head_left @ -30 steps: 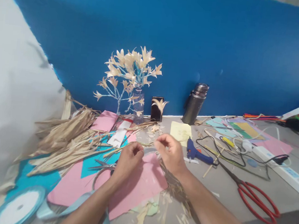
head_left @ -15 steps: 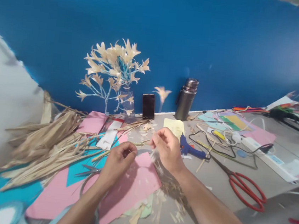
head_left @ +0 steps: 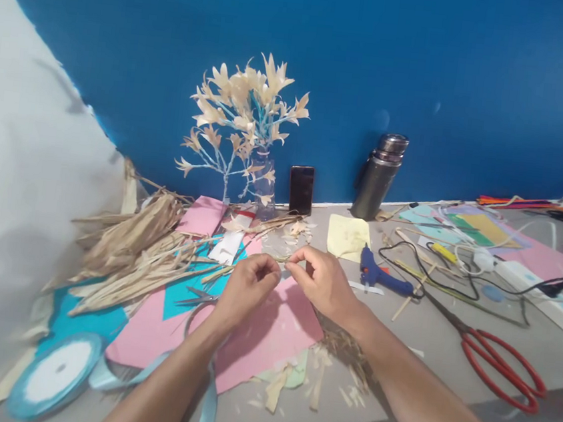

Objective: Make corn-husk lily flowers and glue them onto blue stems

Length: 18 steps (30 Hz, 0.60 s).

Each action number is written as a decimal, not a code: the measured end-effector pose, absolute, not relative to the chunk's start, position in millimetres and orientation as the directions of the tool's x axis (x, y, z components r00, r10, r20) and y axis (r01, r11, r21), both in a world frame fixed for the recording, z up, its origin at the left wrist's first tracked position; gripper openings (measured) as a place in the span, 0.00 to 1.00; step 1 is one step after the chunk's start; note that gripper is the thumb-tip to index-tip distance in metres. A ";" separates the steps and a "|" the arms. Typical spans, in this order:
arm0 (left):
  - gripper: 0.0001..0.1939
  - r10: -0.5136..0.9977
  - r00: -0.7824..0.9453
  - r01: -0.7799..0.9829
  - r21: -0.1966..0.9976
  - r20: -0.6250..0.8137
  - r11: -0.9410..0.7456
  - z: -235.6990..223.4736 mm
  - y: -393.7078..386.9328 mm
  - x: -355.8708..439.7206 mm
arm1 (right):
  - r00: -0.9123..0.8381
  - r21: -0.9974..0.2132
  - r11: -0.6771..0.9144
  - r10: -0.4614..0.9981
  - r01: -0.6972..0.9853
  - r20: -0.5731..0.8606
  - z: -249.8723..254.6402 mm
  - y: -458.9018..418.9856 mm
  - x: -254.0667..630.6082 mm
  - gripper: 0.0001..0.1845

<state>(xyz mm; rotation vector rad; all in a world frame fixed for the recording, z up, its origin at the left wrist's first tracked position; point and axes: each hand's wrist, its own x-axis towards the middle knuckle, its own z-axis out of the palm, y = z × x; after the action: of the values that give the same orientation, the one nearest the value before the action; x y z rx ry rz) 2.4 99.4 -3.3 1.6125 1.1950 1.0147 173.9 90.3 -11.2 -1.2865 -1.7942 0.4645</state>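
My left hand (head_left: 249, 285) is closed, thumb and fingers pinched together, above a pink sheet (head_left: 276, 331). My right hand (head_left: 323, 281) pinches too, its fingertips almost meeting the left ones. Something thin and pale seems to lie between the fingertips, too small to name. Beside the left wrist rest small scissors (head_left: 196, 297). A light blue ribbon (head_left: 208, 405) passes under the left forearm from its spool (head_left: 55, 375). Behind the hands, pale handmade flowers (head_left: 247, 100) on blue stems stand in a clear bottle (head_left: 263, 185).
Dried husks (head_left: 129, 249) are heaped at left. A phone (head_left: 301, 189) and a flask (head_left: 379, 178) stand by the wall. To the right lie a yellow paper (head_left: 348, 237), a blue glue gun (head_left: 383, 275), red-handled scissors (head_left: 501, 365) and a power strip (head_left: 539, 295) with cables.
A blurred single flower seen above my right hand is gone from there. My hands have come closer together. The view has shifted left, showing more of the ribbon spool.
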 end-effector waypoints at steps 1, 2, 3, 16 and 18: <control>0.05 0.971 0.211 0.257 0.952 0.114 -0.167 -3.1 99.3 2.1 | -0.111 -0.713 0.394 0.905 0.580 0.410 -11.9 90.7 173.7 0.05; 0.05 0.971 0.210 0.247 0.955 0.114 -0.165 -2.9 99.4 1.8 | -0.119 -0.716 0.392 0.908 0.578 0.401 -12.9 91.1 173.4 0.04; 0.05 0.972 0.206 0.238 0.958 0.113 -0.161 -2.6 99.7 1.4 | -0.127 -0.720 0.393 0.910 0.572 0.396 -14.1 91.5 172.9 0.04; 0.20 0.986 0.089 -0.429 0.889 -0.139 0.164 -11.8 106.8 3.7 | 0.079 -0.864 0.317 0.924 0.391 0.374 -19.6 90.5 167.5 0.06; 0.19 0.977 0.098 -0.505 0.837 -0.187 0.211 -12.8 107.0 5.6 | 0.091 -0.870 0.320 0.922 0.375 0.378 -19.4 90.6 167.0 0.06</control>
<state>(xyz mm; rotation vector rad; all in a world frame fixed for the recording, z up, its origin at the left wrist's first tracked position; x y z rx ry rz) 5.6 107.0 -12.8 0.6867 0.8701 1.2351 167.0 90.6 -19.4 -1.2485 -1.4881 0.6259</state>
